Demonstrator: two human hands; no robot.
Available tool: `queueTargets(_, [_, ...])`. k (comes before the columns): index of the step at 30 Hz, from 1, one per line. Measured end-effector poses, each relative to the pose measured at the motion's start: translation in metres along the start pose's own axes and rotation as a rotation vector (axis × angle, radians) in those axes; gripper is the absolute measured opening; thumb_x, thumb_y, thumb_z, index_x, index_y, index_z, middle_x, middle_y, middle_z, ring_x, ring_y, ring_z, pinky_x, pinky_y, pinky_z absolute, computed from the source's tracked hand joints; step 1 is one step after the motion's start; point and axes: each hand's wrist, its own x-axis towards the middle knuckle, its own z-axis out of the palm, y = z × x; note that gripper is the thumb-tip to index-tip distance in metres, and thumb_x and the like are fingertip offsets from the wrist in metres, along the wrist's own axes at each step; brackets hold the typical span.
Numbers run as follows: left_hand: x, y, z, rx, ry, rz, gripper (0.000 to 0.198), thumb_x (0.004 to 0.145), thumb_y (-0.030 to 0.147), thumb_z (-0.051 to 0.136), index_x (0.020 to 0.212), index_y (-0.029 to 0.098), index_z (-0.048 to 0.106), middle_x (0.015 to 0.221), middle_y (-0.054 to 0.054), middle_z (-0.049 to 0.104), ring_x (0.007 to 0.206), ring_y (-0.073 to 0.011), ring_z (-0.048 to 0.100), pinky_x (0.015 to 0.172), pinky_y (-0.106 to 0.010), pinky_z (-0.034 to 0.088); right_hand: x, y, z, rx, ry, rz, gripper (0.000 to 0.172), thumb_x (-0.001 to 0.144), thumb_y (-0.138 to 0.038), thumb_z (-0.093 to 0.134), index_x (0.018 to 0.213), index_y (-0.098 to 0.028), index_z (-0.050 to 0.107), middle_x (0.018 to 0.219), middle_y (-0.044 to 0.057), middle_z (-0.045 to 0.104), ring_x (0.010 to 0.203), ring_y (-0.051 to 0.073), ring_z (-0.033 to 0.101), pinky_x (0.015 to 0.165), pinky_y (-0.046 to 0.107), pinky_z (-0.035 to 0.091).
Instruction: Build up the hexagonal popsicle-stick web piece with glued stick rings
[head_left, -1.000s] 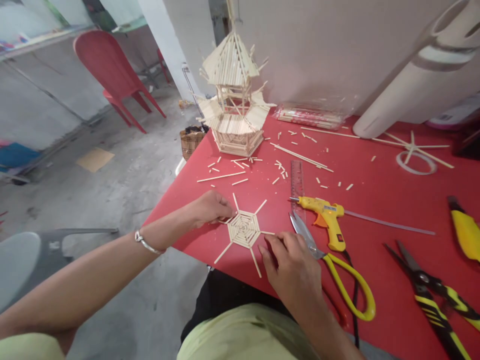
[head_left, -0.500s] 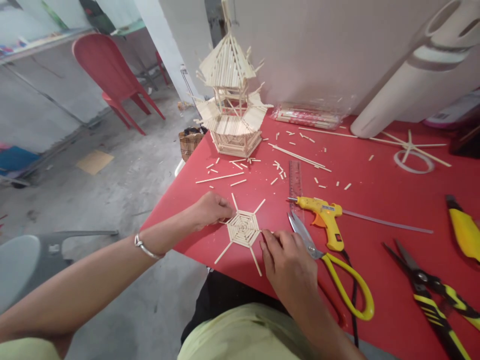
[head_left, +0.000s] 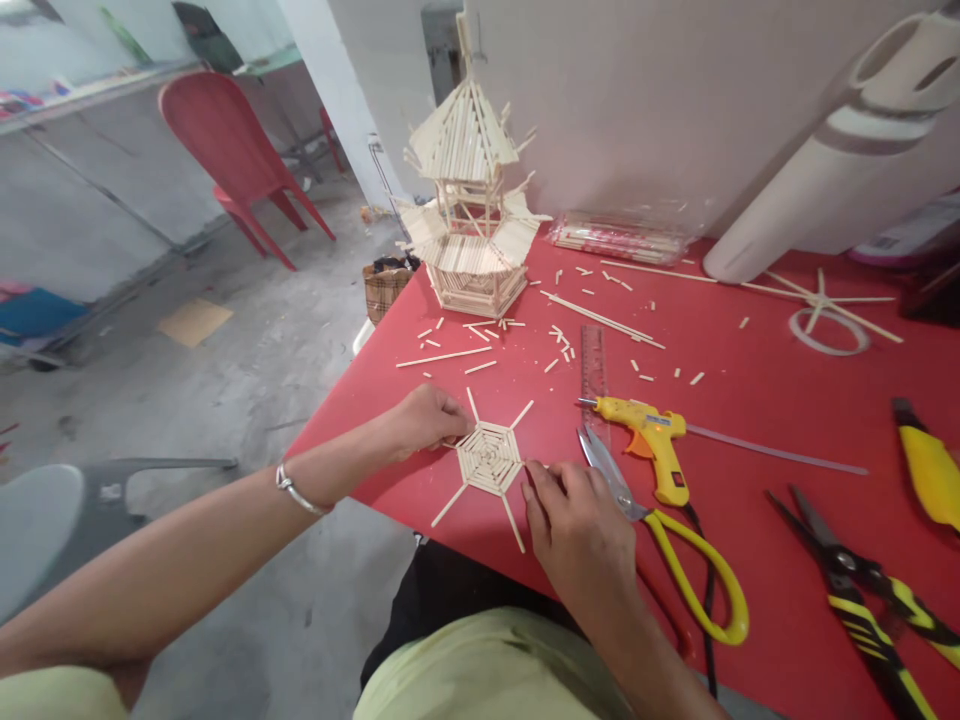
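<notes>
A flat web-like hexagon of thin wooden sticks (head_left: 489, 458) lies on the red tabletop (head_left: 420, 480), with spokes reaching past its rim. My left hand (head_left: 429, 417) is closed at its left side, fingertips pinched by the left spoke. On the opposite side, my right hand (head_left: 577, 510) has its fingers curled over the end of the right spoke, which they partly cover. Just right of that hand lie scissors (head_left: 645, 512) with yellow handles, and a yellow glue gun (head_left: 646, 440) with a glue stick in its back rests beyond them.
A pagoda model made of sticks (head_left: 476, 220) stands at the back. Cut stick pieces (head_left: 559, 345) and a clear ruler (head_left: 592, 365) lie before it. Black-and-yellow snips (head_left: 847, 565) are at right. A white pipe (head_left: 795, 180) leans on the wall. A red chair (head_left: 225, 150) stands left.
The view has shifted slightly, so the background sits a little lower and further right. Both hands keep their places on the stick hexagon.
</notes>
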Motion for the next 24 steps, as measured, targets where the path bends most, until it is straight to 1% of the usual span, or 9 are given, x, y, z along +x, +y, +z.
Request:
queueTargets(4, [0.003, -0.005, 0.0, 0.002, 0.01, 0.001, 0.018, 0.068, 0.019, 0.07, 0.052, 0.013, 0.065, 0.044, 0.003, 0.048, 0.039, -0.0045, 0.033, 0.04, -0.022, 0.022, 0.0, 0.001, 0.001, -0.012, 0.042, -0.033, 0.027, 0.095, -0.023, 0.054, 0.118, -0.021, 0.067, 0.09, 0.006, 0.061, 0.084, 0.019, 0.052, 0.069, 0.03, 0.038])
queueTargets(10, [0.008, -0.014, 0.0, -0.007, 0.008, 0.034, 0.016, 0.066, 0.022, 0.071, 0.053, 0.014, 0.066, 0.045, 0.003, 0.049, 0.04, -0.0055, 0.034, 0.041, -0.022, 0.023, 0.001, 0.0, 0.0, -0.008, 0.041, -0.013, 0.026, 0.095, -0.023, 0.055, 0.117, -0.021, 0.068, 0.09, 0.006, 0.061, 0.084, 0.02, 0.052, 0.069, 0.03, 0.038])
queueTargets(13, [0.008, -0.017, -0.001, 0.022, 0.0, 0.068, 0.015, 0.066, 0.024, 0.07, 0.055, 0.014, 0.068, 0.047, 0.002, 0.049, 0.041, -0.0057, 0.033, 0.041, -0.023, 0.022, 0.001, 0.001, 0.0, -0.008, 0.052, -0.021, 0.026, 0.095, -0.023, 0.055, 0.117, -0.021, 0.068, 0.089, 0.007, 0.061, 0.083, 0.02, 0.052, 0.068, 0.03, 0.038])
queueTargets(17, [0.012, -0.021, -0.001, 0.076, -0.023, 0.127, 0.017, 0.065, 0.024, 0.068, 0.052, 0.014, 0.064, 0.046, 0.003, 0.045, 0.042, -0.0058, 0.032, 0.043, -0.023, 0.02, 0.001, 0.001, 0.003, -0.009, 0.043, -0.022, 0.027, 0.094, -0.023, 0.056, 0.117, -0.02, 0.068, 0.09, 0.007, 0.061, 0.084, 0.02, 0.052, 0.069, 0.03, 0.039])
queueTargets(19, [0.014, -0.023, -0.002, 0.087, -0.004, 0.153, 0.016, 0.064, 0.023, 0.068, 0.052, 0.015, 0.064, 0.048, 0.003, 0.047, 0.045, -0.0066, 0.036, 0.045, -0.023, 0.024, 0.002, 0.0, 0.004, -0.012, 0.039, -0.014, 0.026, 0.093, -0.023, 0.056, 0.116, -0.02, 0.068, 0.089, 0.007, 0.061, 0.084, 0.02, 0.052, 0.07, 0.031, 0.04])
queueTargets(21, [0.015, -0.024, -0.004, 0.077, 0.046, 0.165, 0.014, 0.063, 0.024, 0.07, 0.053, 0.015, 0.065, 0.049, 0.003, 0.05, 0.047, -0.0071, 0.039, 0.046, -0.022, 0.028, 0.003, -0.001, 0.001, -0.007, 0.042, -0.017, 0.026, 0.094, -0.023, 0.055, 0.116, -0.018, 0.068, 0.089, 0.007, 0.061, 0.083, 0.021, 0.053, 0.071, 0.031, 0.041])
queueTargets(24, [0.006, -0.021, -0.013, -0.018, 0.108, 0.172, 0.014, 0.065, 0.027, 0.073, 0.06, 0.015, 0.068, 0.049, 0.004, 0.048, 0.045, -0.0054, 0.035, 0.044, -0.021, 0.025, -0.003, 0.0, -0.014, 0.017, 0.072, -0.035, 0.032, 0.096, -0.026, 0.052, 0.124, -0.015, 0.063, 0.098, 0.009, 0.063, 0.087, 0.02, 0.057, 0.074, 0.031, 0.044])
